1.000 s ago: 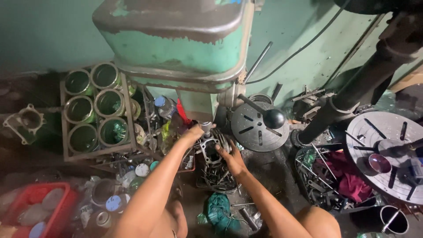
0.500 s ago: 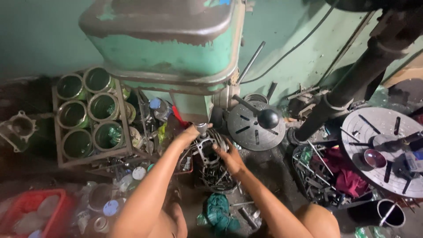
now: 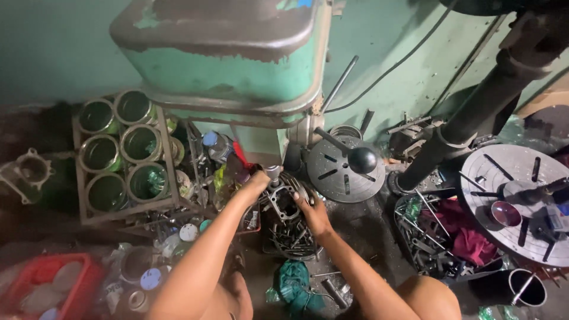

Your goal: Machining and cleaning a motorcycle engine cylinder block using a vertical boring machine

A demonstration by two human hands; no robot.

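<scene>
Both my hands grip a finned grey metal engine cylinder [image 3: 285, 200] under the head of a worn green drill press [image 3: 228, 56]. My left hand [image 3: 256, 181] holds the cylinder's left side, close to the drill spindle [image 3: 273, 172]. On its right side my right hand [image 3: 314, 214] clasps the fins. The cylinder rests over a heap of dark metal parts [image 3: 290, 240]. A black ball-ended feed lever [image 3: 355, 157] juts out just right of my hands.
A metal rack of green-tinted sleeves [image 3: 121, 157] stands at left. A slotted round table [image 3: 341, 172] and a second one [image 3: 515, 198] on a dark column [image 3: 474, 112] lie right. A red crate [image 3: 50, 284], a green rag [image 3: 293, 284] and a wire basket [image 3: 438, 237] sit on the floor.
The view has shifted slightly, so the machine and the rack sit a little lower right in the frame. My hands stay on the cylinder, with my left hand shifted a little closer to the spindle.
</scene>
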